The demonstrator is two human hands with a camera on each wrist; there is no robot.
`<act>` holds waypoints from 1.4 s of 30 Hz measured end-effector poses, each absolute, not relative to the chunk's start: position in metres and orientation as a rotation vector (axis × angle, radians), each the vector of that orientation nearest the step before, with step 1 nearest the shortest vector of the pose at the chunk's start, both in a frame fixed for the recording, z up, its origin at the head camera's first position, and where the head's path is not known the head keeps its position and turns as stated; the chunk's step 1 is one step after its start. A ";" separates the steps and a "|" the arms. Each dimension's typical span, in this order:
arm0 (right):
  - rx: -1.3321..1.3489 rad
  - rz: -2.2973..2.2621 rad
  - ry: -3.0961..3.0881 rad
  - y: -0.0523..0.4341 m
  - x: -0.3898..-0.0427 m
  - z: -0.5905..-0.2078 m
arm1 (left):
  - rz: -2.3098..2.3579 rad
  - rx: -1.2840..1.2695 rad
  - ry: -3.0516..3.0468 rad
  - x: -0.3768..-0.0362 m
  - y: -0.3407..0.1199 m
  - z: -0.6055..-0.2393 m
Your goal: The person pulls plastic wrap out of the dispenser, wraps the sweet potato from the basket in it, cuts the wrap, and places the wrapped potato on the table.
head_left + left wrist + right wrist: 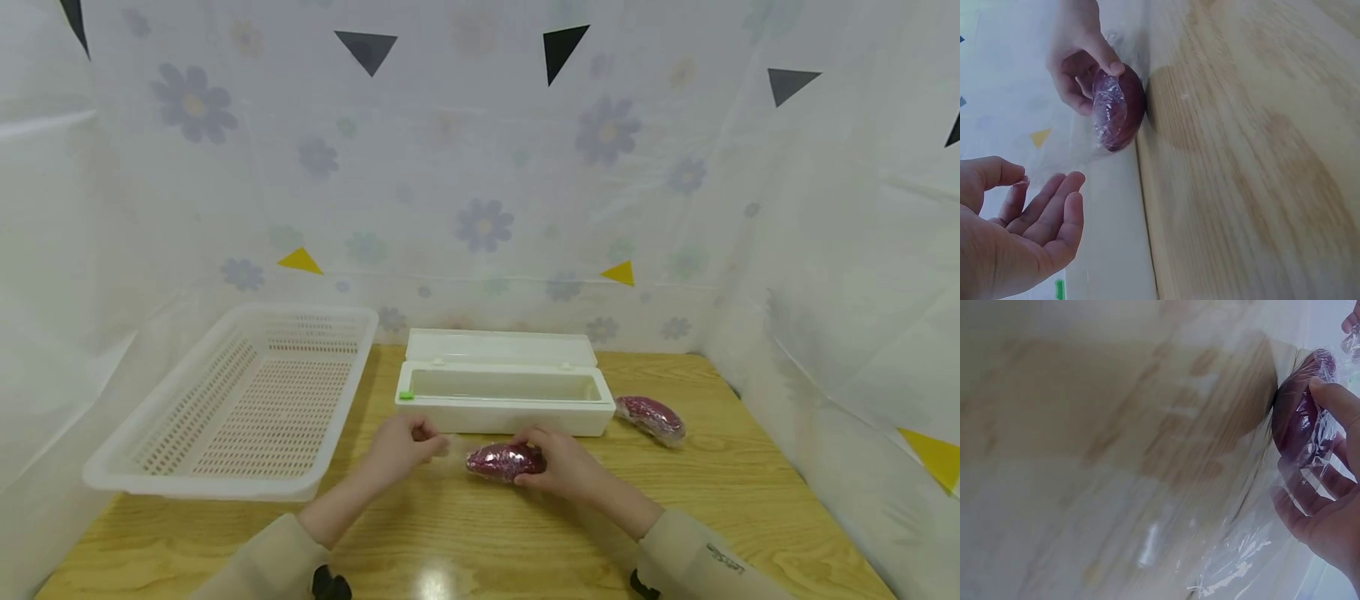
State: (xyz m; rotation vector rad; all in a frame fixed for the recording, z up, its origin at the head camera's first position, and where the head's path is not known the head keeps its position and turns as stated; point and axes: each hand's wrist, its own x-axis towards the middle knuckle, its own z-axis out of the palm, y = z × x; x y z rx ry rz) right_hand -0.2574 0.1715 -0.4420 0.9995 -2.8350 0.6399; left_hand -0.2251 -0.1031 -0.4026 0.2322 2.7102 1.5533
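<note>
- The right hand (566, 467) grips a purple sweet potato (501, 461) wrapped in cling film, thumb and fingers curled round its right end; the sweet potato lies on the wooden table (465, 533), just near of the white cling-film dispenser box (504, 400).
- In the right wrist view the thumb (1335, 400) presses on the wrapped skin and loose cling film (1241, 562) trails off the sweet potato (1300, 412) toward the table.
- The left hand (397, 446) sits just left of the sweet potato, not touching it. In the left wrist view its fingers (1054, 206) are loosely spread and nearly straight, with a thin edge of film near the fingertips; whether they pinch it I cannot tell.
- The dispenser box stands open, its lid tipped back toward the far side, a small green tab (406, 395) at its near left corner.
- A 2nd wrapped sweet potato (651, 417) lies on the table right of the box, near its end.
- A white perforated basket (240, 400) stands at the left, well apart from both hands.
</note>
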 end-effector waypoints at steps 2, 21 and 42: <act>0.993 0.634 -2.837 0.170 -0.258 -0.441 | 1.560 0.268 2.706 -0.224 -0.100 -0.400; 1.004 0.668 -2.808 0.164 -0.262 -0.440 | 1.587 0.452 2.644 -0.230 -0.065 -0.411; 1.023 0.726 -2.792 0.167 -0.263 -0.444 | 1.548 0.716 2.663 -0.242 -0.058 -0.431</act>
